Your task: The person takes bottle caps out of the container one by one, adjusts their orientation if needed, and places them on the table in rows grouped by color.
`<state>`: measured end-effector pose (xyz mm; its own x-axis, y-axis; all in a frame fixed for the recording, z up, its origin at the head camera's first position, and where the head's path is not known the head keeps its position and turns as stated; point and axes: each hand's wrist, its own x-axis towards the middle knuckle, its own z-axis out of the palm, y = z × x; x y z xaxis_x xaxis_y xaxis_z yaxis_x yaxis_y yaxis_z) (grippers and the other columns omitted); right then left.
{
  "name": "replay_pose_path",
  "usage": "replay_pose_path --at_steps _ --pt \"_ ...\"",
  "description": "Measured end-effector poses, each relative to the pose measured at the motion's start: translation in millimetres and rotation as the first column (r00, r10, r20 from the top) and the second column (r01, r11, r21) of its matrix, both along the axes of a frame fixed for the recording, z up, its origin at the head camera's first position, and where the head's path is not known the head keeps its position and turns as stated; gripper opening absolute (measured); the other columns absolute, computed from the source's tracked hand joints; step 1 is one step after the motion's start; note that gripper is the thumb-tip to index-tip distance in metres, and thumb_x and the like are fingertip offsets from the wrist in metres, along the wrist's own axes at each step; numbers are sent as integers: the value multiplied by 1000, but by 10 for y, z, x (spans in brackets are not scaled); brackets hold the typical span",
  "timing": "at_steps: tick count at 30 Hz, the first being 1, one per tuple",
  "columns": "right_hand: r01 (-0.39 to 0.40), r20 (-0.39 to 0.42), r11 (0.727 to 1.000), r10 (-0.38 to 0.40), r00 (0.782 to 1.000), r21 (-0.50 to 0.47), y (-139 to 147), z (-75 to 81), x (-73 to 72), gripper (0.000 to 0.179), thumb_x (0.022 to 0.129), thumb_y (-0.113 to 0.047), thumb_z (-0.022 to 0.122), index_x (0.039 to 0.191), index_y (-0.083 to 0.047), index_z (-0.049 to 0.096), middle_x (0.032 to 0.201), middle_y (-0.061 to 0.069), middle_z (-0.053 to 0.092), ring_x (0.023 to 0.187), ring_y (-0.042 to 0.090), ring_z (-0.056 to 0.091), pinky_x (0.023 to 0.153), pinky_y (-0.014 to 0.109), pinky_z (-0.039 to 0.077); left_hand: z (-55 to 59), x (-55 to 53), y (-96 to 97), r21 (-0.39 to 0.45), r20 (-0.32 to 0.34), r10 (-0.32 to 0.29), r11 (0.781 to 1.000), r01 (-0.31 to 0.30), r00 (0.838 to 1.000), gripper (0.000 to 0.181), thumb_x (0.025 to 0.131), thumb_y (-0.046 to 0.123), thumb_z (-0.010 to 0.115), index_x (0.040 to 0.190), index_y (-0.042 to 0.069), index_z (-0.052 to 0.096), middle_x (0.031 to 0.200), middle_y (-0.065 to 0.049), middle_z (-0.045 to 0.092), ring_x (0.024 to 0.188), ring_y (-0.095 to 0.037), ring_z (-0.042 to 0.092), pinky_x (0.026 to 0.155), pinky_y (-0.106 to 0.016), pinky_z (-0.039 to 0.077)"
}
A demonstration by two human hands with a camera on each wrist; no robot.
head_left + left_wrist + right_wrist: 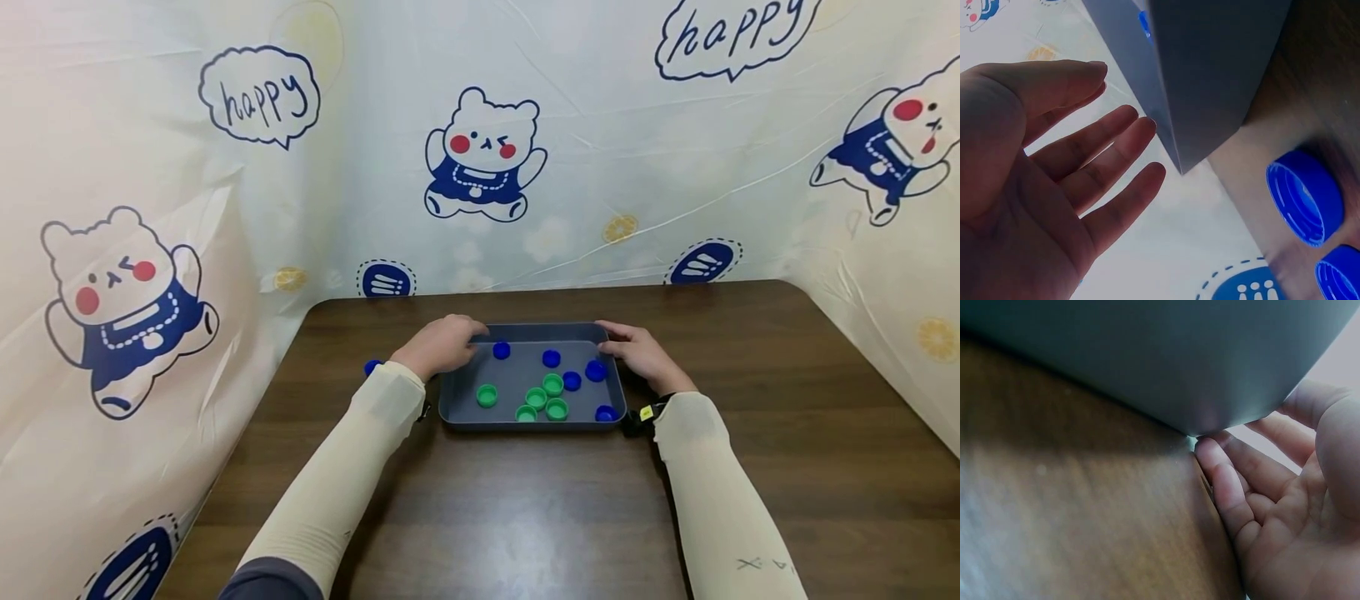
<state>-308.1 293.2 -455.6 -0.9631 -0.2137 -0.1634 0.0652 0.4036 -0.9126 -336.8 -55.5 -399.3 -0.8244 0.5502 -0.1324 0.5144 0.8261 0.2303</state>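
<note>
A dark grey rectangular tray (525, 332) lies on the table with several blue bottle caps (551, 358) and several green bottle caps (536, 398) inside. My left hand (441, 346) is at its far left corner, fingers loosely spread. In the left wrist view the fingertips (1145, 125) sit right beside the tray's edge, with nothing between thumb and fingers. At the far right corner my right hand (645, 354) grips the tray, thumb over the rim and fingers around the outside. The right wrist view shows fingers (1229, 487) low against the tray's corner.
Outside the tray on the left, a blue cap (372, 367) is partly hidden by the left arm; the left wrist view shows two blue caps (1305, 197) there. The brown wooden table (495, 508) meets a printed cloth (585, 167) behind and at the sides.
</note>
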Motion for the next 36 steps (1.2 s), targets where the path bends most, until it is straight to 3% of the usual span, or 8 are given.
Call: replay_pose_path --at_steps 3,9,16,19,27,36 --pt "-6 12 1000 7 1000 -3 -53 163 84 53 98 -13 56 148 -4 40 149 24 36 133 41 36 107 55 31 -17 1 46 -13 -18 -19 1000 19 1000 35 95 12 59 130 12 64 127 -5 61 118 -21 56 98 -40 45" --pt "-8 18 1000 8 1000 -5 -53 168 95 53 99 -14 56 149 -5 40 149 24 36 135 41 34 109 57 26 -54 -15 121 -42 -23 -23 999 22 999 34 95 14 61 129 14 64 126 -3 62 114 -20 57 98 -39 46" --pt "0 18 1000 0 1000 0 -66 201 113 53 99 -13 55 149 -4 39 149 25 36 135 41 34 109 55 28 1 -18 188 -54 -8 -32 998 31 999 34 94 15 62 129 14 65 125 -4 63 113 -21 58 97 -39 47" --pt "-3 24 1000 3 1000 -2 -43 155 71 53 99 -13 55 149 -4 39 149 25 36 135 42 34 109 57 26 24 -23 211 -64 3 -35 997 35 999 35 95 15 62 130 14 64 126 -5 62 114 -21 57 97 -40 47" --pt "6 13 1000 -6 1000 -9 69 -157 -116 55 98 -20 59 149 -12 41 150 21 37 135 39 35 109 57 26 40 -54 281 -62 1 -49 997 49 999 36 94 15 63 131 13 63 127 -4 62 115 -21 58 96 -39 47" --pt "9 -16 1000 -8 1000 5 76 -198 -120 55 96 -21 60 148 -13 43 148 20 40 133 38 38 108 56 29 9 -105 371 -71 38 -55 996 58 998 36 95 16 62 131 12 63 126 -4 62 114 -20 59 96 -38 48"
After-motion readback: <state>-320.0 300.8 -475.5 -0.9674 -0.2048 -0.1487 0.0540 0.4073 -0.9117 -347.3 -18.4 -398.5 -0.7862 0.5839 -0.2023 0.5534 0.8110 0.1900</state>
